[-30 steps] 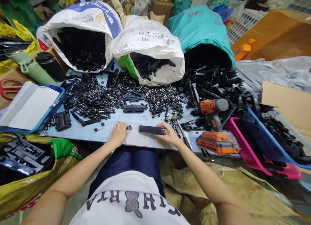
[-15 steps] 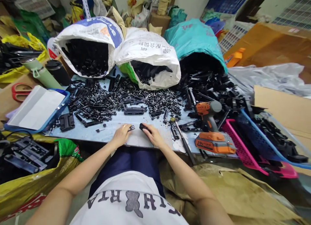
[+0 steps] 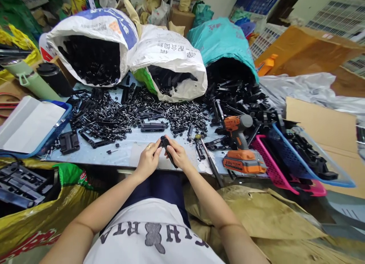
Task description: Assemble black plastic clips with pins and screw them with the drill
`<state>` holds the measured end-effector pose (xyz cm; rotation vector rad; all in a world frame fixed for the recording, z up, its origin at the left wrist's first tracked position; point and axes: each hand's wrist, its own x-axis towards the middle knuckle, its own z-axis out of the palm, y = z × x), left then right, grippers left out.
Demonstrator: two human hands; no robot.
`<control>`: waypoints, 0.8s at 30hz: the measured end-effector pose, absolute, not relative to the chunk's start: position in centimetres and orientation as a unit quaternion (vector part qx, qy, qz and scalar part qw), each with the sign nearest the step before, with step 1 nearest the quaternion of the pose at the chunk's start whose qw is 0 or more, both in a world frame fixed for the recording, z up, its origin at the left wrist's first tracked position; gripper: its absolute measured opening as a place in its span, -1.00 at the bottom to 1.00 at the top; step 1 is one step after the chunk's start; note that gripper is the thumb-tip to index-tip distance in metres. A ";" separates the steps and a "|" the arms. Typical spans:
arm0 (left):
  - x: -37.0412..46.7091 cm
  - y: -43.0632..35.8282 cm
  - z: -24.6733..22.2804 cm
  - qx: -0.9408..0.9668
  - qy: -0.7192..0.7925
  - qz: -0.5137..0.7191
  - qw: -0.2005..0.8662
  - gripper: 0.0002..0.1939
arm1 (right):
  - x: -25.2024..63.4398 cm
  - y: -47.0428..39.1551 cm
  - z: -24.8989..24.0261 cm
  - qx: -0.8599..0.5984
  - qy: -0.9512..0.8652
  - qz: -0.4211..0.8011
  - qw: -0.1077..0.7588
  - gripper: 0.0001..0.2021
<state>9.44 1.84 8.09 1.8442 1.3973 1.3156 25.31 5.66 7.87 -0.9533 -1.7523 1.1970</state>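
Fingers of the left hand (image 3: 148, 157) pinch the upper end of a long black plastic part (image 3: 172, 158). Fingers of the right hand (image 3: 177, 154) curl round its right side, pressed close. So the part sits tilted between both hands, over the front of the desk (image 3: 127, 143), a light-blue-topped one. From where I stand, can't tell if its lower end touches the surface, or if a smaller piece hides under the left fingertips.

Step, my read: two-handed fitting or lining-up at that upper end. Next move seems to call for a firm right hold and a square press from the left, no twisting.

Rest, left to right: blue plastic tray (image 3: 67, 116) with a white sheet on top; squarish black plastic block (image 3: 69, 142); sprawling heap of small black plastic pieces with silvery pins (image 3: 105, 117); one stray pinned piece (image 3: 112, 151) in front of it; short row of ribbed black bars (image 3: 154, 127) just beyond the hands. Then a hammer-like tool with a black grip (image 3: 210, 158), an orange-and-grey cordless drill (image 3: 238, 132) upright on its battery, a pink plastic basket (image 3: 260, 149), a blue plastic basket (image 3: 291, 147) holding black parts. Tool and drill are apart from both hands.
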 end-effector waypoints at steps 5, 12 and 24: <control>9.3 1.8 8.2 0.684 0.485 0.510 0.189 -0.61 | 25.3 5.4 8.5 -0.359 -0.743 0.401 0.398 -0.54; 8.4 3.0 9.3 0.722 0.439 0.510 0.160 -0.64 | 24.4 5.0 8.7 -0.356 -0.770 0.362 0.386 -0.53; 8.3 4.1 9.3 0.700 0.440 0.540 0.158 -0.68 | 23.3 5.1 6.9 -0.360 -0.764 0.308 0.439 -0.49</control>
